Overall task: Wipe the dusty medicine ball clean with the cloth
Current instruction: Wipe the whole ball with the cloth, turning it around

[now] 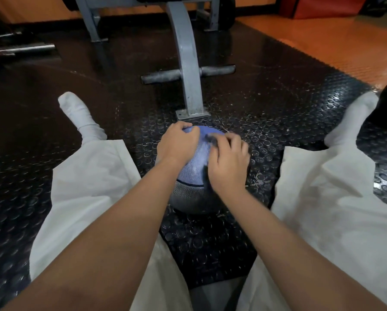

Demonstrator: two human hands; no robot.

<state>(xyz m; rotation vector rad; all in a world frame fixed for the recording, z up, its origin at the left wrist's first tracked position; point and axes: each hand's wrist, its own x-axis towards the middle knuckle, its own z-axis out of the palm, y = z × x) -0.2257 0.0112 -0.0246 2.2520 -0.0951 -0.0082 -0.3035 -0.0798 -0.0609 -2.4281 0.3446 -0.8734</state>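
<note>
Blue above and grey below, the medicine ball [195, 163] sits on the black studded mat [277, 104] between the person's spread legs, directly under both hands. The left hand [176, 144] lies over its upper left, fingers curled round the far top and gripping it. The right hand [228, 162] is on the upper right, blurred, with its fingers bent over a dark cloth [211, 140]. Only scraps of that cloth show, one just past the fingertips and one at the thumb side of the palm, both touching the ball.

A pale, chalky strip runs down the blue panel in the gap between the hands, just beside the right fingers on their thumb side. It could be dust or glare. If it is dust, the cloth hand is the nearer one and its stroke would probably go sideways toward the left fingers. A sphere has no long axis and rolls freely, so that left grip likely has to resist the push. A grey bench foot [192, 113] stands just beyond both sets of fingertips.
</note>
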